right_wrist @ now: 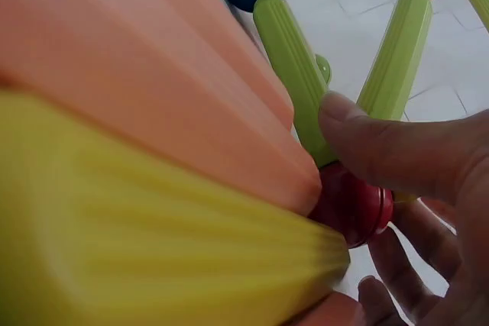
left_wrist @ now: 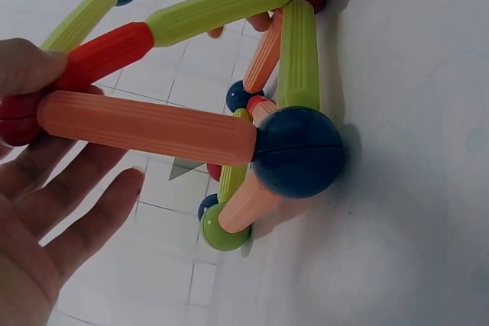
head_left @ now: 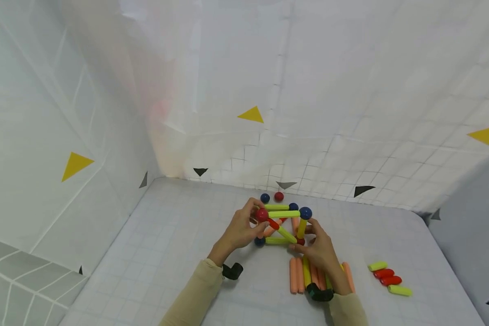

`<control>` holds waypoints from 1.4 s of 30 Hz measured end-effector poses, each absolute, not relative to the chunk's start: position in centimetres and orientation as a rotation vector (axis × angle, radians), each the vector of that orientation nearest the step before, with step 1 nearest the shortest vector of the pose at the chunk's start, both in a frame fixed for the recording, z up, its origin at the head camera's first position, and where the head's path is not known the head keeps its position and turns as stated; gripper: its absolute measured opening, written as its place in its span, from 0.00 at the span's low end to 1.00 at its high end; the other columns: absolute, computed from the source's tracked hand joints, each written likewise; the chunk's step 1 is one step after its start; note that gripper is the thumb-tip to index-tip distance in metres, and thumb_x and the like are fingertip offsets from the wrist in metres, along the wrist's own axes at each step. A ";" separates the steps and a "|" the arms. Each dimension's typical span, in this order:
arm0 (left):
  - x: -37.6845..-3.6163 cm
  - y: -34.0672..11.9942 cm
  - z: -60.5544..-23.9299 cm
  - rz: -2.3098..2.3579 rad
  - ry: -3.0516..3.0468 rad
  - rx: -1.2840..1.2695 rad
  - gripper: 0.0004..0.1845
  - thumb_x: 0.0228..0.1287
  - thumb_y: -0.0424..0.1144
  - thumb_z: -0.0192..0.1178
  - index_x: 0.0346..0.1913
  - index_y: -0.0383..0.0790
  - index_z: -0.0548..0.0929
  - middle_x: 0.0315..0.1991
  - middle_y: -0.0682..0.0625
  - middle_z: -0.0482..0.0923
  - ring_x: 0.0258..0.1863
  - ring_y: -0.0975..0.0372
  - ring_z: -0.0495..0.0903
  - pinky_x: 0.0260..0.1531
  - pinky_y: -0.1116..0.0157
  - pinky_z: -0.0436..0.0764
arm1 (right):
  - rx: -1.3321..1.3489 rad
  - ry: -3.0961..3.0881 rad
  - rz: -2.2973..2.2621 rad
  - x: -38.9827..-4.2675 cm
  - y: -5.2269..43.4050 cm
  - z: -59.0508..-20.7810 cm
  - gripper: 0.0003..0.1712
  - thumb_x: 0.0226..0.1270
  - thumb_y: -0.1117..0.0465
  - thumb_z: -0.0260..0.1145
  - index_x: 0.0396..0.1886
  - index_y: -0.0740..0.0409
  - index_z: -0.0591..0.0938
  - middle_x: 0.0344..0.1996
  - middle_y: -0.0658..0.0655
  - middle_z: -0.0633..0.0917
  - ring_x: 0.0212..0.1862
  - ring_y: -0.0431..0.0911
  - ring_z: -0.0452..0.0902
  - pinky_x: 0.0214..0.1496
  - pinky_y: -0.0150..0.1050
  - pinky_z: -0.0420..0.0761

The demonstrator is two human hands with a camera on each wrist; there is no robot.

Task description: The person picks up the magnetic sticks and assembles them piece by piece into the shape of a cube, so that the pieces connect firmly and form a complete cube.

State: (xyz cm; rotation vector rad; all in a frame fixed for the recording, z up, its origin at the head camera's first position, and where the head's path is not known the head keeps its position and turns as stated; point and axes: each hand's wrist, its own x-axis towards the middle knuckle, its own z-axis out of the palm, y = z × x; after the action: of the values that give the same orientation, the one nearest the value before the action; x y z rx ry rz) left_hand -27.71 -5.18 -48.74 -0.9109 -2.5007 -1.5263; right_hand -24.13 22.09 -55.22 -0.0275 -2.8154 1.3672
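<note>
A frame of ribbed rods and balls (head_left: 283, 222) stands on the white gridded table (head_left: 179, 244). My left hand (head_left: 256, 222) pinches the upper red ball (head_left: 262, 214) at the frame's top left corner. In the left wrist view the thumb (left_wrist: 30, 66) lies on that corner, where an orange rod (left_wrist: 145, 127) runs to a big blue ball (left_wrist: 298, 150). My right hand (head_left: 303, 240) grips the lower red ball (right_wrist: 351, 205) at the front right corner, with the thumb (right_wrist: 382, 143) pressed over it between two green rods (right_wrist: 290, 74).
Loose orange and yellow rods (head_left: 298, 274) lie under my right wrist. A row of green and red short rods (head_left: 389, 277) lies to the right. A loose blue ball (head_left: 265, 198) and red ball (head_left: 279, 196) sit behind the frame. White sheet walls enclose the table.
</note>
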 end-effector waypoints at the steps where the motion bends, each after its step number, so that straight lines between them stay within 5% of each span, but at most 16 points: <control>1: -27.7 -5.2 -48.8 -1.529 -2.503 -0.910 0.23 0.70 0.32 0.70 0.61 0.38 0.71 0.48 0.44 0.88 0.41 0.59 0.86 0.47 0.56 0.89 | -0.032 -2.824 1.370 -24.2 22.0 -55.2 0.52 0.58 0.51 0.85 0.77 0.50 0.66 0.60 0.60 0.85 0.56 0.55 0.78 0.58 0.49 0.81; 10: -27.8 -5.2 -48.9 -1.540 -2.487 -0.930 0.22 0.69 0.31 0.71 0.58 0.42 0.71 0.47 0.44 0.88 0.41 0.60 0.86 0.46 0.61 0.89 | -0.008 -2.789 1.385 -24.4 21.8 -55.6 0.26 0.61 0.56 0.83 0.57 0.52 0.84 0.47 0.55 0.87 0.52 0.50 0.79 0.54 0.41 0.77; 33: -27.8 -5.5 -48.7 -1.433 -2.570 -0.918 0.28 0.67 0.31 0.71 0.65 0.37 0.69 0.44 0.44 0.87 0.41 0.55 0.86 0.49 0.46 0.87 | -0.052 -2.796 1.299 -23.2 21.6 -54.8 0.22 0.58 0.54 0.85 0.49 0.53 0.87 0.42 0.52 0.89 0.48 0.47 0.81 0.52 0.39 0.80; 37: -27.9 -5.9 -48.8 -1.313 -2.750 -0.834 0.28 0.67 0.37 0.73 0.64 0.42 0.71 0.43 0.48 0.87 0.44 0.53 0.86 0.47 0.56 0.86 | -0.062 -2.805 1.253 -23.1 21.4 -54.8 0.21 0.58 0.55 0.85 0.49 0.53 0.88 0.42 0.52 0.90 0.47 0.46 0.82 0.52 0.39 0.81; 42: -28.1 -5.8 -49.5 -0.996 -3.063 -0.728 0.29 0.62 0.48 0.78 0.58 0.46 0.74 0.43 0.49 0.86 0.36 0.60 0.81 0.35 0.64 0.82 | -0.029 -2.774 1.232 -23.1 21.1 -54.8 0.21 0.58 0.60 0.85 0.49 0.55 0.87 0.42 0.54 0.90 0.48 0.49 0.85 0.54 0.47 0.88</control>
State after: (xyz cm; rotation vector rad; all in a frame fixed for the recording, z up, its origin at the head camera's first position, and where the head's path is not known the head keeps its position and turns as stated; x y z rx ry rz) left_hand -28.11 -5.75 -49.54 -0.7281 -3.0632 -0.9962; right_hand -23.10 21.06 -54.84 -0.0289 -2.7742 1.2323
